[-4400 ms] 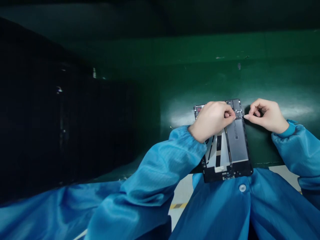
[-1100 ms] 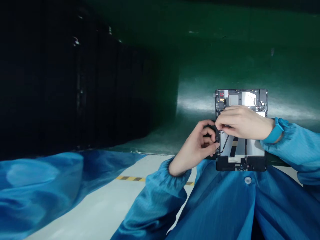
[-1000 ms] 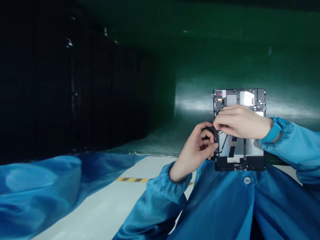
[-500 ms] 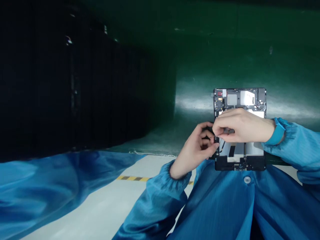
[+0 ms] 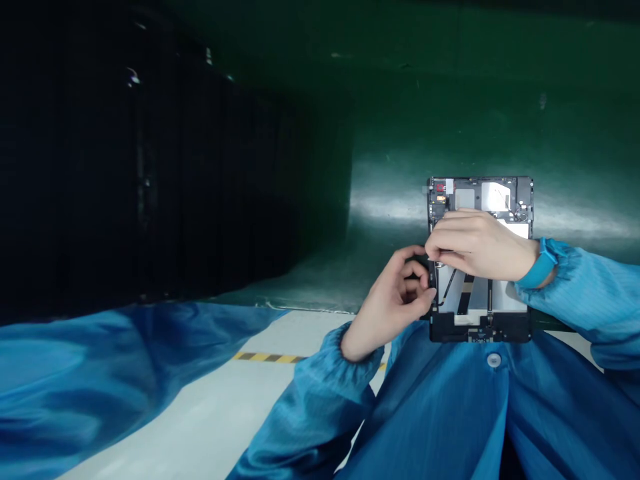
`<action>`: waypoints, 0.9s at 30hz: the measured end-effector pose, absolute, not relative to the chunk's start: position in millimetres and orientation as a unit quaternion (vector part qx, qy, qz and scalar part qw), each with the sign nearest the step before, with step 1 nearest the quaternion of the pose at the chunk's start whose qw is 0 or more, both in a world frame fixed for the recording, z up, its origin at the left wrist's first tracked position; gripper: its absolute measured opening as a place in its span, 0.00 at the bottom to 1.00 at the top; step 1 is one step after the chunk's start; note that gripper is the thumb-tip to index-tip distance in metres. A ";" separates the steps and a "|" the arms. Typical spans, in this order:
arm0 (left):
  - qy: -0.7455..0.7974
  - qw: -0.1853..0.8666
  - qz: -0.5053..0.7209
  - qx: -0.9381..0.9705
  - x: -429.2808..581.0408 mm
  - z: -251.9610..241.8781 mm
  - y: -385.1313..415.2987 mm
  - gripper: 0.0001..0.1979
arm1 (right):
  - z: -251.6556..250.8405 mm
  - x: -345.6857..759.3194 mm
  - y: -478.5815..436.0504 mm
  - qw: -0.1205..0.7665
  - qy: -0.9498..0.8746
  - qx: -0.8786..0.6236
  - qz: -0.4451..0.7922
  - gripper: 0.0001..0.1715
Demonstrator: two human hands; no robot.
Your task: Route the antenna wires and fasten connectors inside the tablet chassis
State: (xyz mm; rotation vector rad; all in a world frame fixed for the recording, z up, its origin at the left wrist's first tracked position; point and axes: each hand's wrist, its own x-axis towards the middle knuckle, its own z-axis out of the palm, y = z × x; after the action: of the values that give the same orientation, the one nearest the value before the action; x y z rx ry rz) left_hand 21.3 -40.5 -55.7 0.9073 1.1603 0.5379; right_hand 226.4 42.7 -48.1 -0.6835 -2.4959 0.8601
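Note:
An opened tablet (image 5: 480,260) lies on the green mat, showing a black frame, circuit boards along its far end and silver panels nearer me. My right hand (image 5: 477,245) lies across its middle, with the fingertips pinched at the upper end of a thin black cable (image 5: 447,288) near the left edge. My left hand (image 5: 397,300) is curled beside that edge, its thumb against the frame (image 5: 433,280). The fingers of my two hands nearly meet there. They hide whatever lies directly under the fingertips.
A green bench mat (image 5: 390,200) runs behind and beside the tablet, with a black wall (image 5: 125,167) to the left. Blue coat fabric (image 5: 100,373) lies at lower left, and a pale floor with yellow-and-black tape (image 5: 267,357) shows below. A teal wristband (image 5: 543,265) circles my right wrist.
My right hand has drawn slightly toward the upper right, leaving the thin cable more visible. Since the earliest frame, the tablet has turned and both hands have gathered at its left edge.

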 end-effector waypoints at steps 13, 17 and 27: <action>0.576 0.676 0.265 0.375 34.8 -50.7 -27.4 0.22 | -49.6 229.4 43.8 0.200 -0.895 -0.255 0.305 0.13; 0.561 0.664 0.295 0.396 35.1 -53.6 -21.7 0.22 | -50.9 229.2 44.4 0.202 -0.894 -0.258 0.306 0.13; 0.512 0.702 0.282 0.407 27.9 -61.1 -15.4 0.22 | -54.0 228.4 44.8 0.204 -0.883 -0.274 0.322 0.10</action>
State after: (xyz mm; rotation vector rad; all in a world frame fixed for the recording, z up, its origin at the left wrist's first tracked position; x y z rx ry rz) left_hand 27.9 -15.4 -61.1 0.9049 1.1389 0.6282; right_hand 228.4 44.8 -54.0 -0.7630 -2.4628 0.8989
